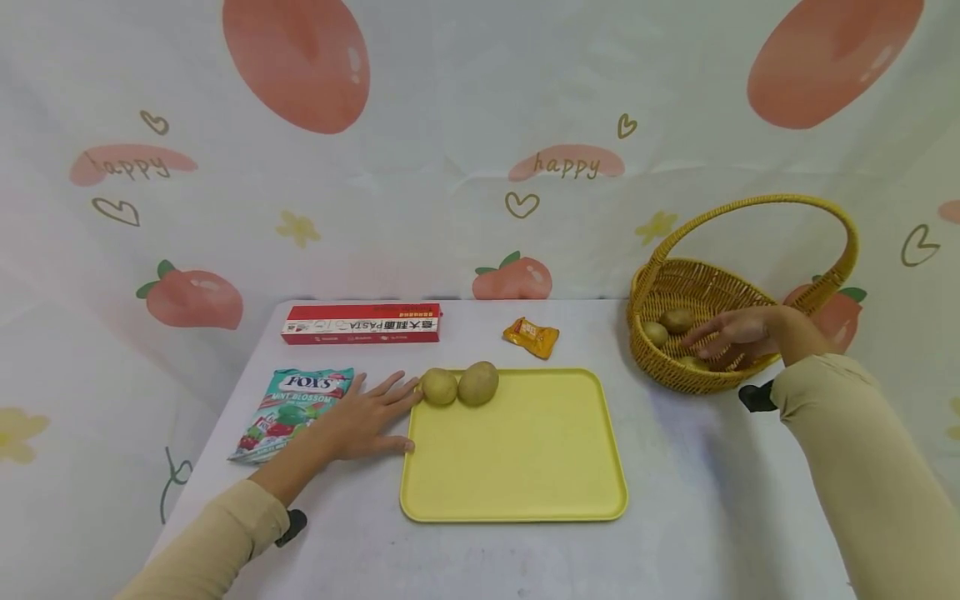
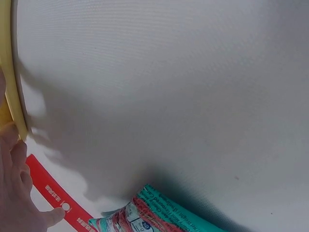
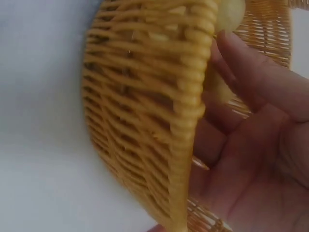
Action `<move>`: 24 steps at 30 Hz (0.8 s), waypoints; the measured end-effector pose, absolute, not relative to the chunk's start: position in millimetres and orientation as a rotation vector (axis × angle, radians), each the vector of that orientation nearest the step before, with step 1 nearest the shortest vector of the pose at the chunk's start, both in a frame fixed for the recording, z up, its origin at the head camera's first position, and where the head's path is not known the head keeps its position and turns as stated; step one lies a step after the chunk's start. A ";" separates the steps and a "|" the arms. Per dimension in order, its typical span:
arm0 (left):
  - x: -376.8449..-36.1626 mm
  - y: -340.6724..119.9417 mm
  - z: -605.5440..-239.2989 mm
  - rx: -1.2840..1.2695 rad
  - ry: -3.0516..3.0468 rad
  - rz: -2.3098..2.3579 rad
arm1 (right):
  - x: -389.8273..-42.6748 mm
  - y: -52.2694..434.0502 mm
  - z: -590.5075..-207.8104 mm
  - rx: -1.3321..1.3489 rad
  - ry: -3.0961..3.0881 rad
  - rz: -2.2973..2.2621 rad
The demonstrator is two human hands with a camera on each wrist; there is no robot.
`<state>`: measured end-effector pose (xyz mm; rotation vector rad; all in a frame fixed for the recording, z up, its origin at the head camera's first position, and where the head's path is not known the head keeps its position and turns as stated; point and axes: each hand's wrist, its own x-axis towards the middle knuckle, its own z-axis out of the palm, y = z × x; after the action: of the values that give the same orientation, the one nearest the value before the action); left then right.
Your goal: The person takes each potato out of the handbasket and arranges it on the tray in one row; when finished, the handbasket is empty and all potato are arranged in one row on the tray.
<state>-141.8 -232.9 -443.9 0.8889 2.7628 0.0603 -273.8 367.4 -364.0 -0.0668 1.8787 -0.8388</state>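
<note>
A yellow tray (image 1: 517, 458) lies on the table, with two potatoes (image 1: 477, 383) side by side at its far left corner. My left hand (image 1: 367, 421), fingers spread, rests at the tray's left rim; its fingertips are beside the nearer-left potato. On the right stands a wicker basket (image 1: 675, 382) with a tall handle and several potatoes (image 1: 677, 320) inside. My right hand (image 1: 738, 333) reaches over the rim into the basket, fingers extended just above a partly hidden potato (image 1: 693, 363). In the right wrist view the basket wall (image 3: 140, 96) covers part of the fingers.
A green candy bag (image 1: 292, 412) lies under and beside the left forearm. Behind it is a red pasta box (image 1: 362, 323). An orange snack packet (image 1: 532, 337) lies beyond the tray. A printed cloth (image 1: 442, 217) hangs at the table's back.
</note>
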 end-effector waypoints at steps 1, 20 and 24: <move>-141.7 -232.9 -443.9 0.888 2.765 0.065 | -273.7 366.1 -364.5 -0.055 1.880 -0.840; -143.5 -233.0 -448.0 0.887 2.769 0.036 | -278.1 346.9 -368.0 -0.049 1.873 -0.751; -143.7 -233.8 -448.2 0.883 2.763 0.031 | -280.5 348.6 -359.2 -0.065 1.879 -0.748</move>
<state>-143.7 -233.8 -448.2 0.8833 2.7633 0.0306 -280.5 348.6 -359.2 -0.0647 1.8789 -0.7485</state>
